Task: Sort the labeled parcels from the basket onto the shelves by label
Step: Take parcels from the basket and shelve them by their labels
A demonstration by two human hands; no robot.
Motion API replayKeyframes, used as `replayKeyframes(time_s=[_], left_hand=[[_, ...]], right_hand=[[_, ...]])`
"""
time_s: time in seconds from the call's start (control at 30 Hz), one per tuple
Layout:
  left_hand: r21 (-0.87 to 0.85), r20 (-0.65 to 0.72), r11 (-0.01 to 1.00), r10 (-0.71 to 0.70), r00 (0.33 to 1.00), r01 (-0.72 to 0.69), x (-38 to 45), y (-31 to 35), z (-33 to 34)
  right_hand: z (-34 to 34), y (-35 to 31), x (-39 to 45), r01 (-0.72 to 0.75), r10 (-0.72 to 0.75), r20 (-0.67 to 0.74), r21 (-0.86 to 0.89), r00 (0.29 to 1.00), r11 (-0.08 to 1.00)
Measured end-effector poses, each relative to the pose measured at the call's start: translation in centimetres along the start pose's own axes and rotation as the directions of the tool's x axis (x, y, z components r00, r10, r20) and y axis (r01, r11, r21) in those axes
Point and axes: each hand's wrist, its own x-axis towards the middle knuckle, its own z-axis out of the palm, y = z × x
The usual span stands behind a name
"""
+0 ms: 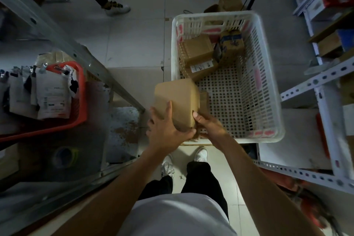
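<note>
Holding a plain cardboard box [177,101] in both hands, the person stood over the near left corner of the white basket [268,74]. The left hand [164,130] clasped the box's near left face, fingers spread up the side and thumb curled under its lower corner. The right hand [206,124] gripped the near right edge, thumb pressed on the side panel and the other fingers hidden beneath. The box was lifted off the basket floor, hanging partly over the rim just beyond the hands.

Judged from its flat panels and crisp corners, the box looked stiff and would not give under the fingers. Its weight could not be told, though a two-handed hold suggested some bulk. The dry, matte card should not slip. Opposite faces or the bottom corners seemed the safest places to hold it.

It was brown, squarish and unmarked on the faces in view; no label showed, so that probably lay on a hidden side. Farther from the grip, at the basket's far end, lay a taped box with a white label [199,57] and a yellowish packet [229,44]. A grey metal shelf [63,38] stood to the left of the hands and a white shelf [314,84] to the right.
</note>
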Motion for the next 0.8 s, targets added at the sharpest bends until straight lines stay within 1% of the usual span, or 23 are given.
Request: replayKeyframes(time_s=[0.07,0.13,0.2,0.23,0.33,0.4,0.47,0.57,0.63,0.67,0.73,0.77,0.8], left_hand=[[-0.071,0.044,0.995,0.073,0.996,-0.070,-0.4,-0.3,-0.4],[-0.215,0.108,0.970,0.139,0.984,-0.114,-0.6,-0.6,-0.9],[-0.408,0.163,0.907,0.189,0.968,-0.109,-0.6,-1.0,-1.4],[-0.475,0.179,0.874,0.212,0.961,-0.105,-0.7,-1.3,-1.5],[-0.531,0.216,0.838,0.274,0.937,-0.123,-1.1,-2.1,-1.3],[-0.566,0.235,0.817,0.292,0.927,-0.114,-1.5,-2.6,-1.0],[-0.585,0.224,0.803,0.290,0.930,-0.110,-1.8,-3.2,-0.9],[-0.510,0.166,0.842,0.296,0.940,-0.175,-2.2,-3.9,-0.9],[-0.424,0.105,0.872,0.316,0.943,-0.245,-2.6,-3.7,-1.3],[-0.361,0.086,0.888,0.335,0.938,-0.284,-2.8,-3.4,-1.6],[-0.178,0.090,0.924,0.357,0.930,-0.338,-3.1,-2.8,-2.1],[-0.107,0.102,0.934,0.352,0.930,-0.342,-3.2,-2.7,-2.2],[-0.078,0.115,0.940,0.339,0.934,-0.332,-3.4,-2.7,-2.3]], right_hand=[[-0.6,-0.2,-1.2,0.035,-0.034,0.012,-0.009,0.999,0.999],[-0.6,-0.3,-2.0,0.070,-0.071,-0.027,-0.013,0.997,0.997],[-0.5,-0.1,-2.8,0.127,-0.130,-0.083,-0.036,0.988,0.991],[-0.4,0.1,-3.1,0.159,-0.163,-0.104,-0.050,0.981,0.986],[0.1,0.9,-4.4,0.240,-0.257,-0.144,-0.123,0.956,0.963],[0.9,1.5,-4.9,0.267,-0.298,-0.165,-0.190,0.940,0.945],[1.9,2.1,-5.4,0.275,-0.328,-0.173,-0.274,0.929,0.922],[2.9,2.6,-5.8,0.262,-0.350,-0.184,-0.380,0.919,0.887],[3.3,2.8,-6.1,0.283,-0.362,-0.156,-0.376,0.919,0.882],[3.6,2.9,-6.3,0.297,-0.373,-0.145,-0.378,0.917,0.877],[4.3,3.0,-6.6,0.323,-0.409,-0.138,-0.412,0.902,0.852],[4.5,3.0,-6.8,0.340,-0.428,-0.135,-0.420,0.893,0.841],[4.7,3.0,-6.9,0.351,-0.438,-0.130,-0.418,0.890,0.838]])
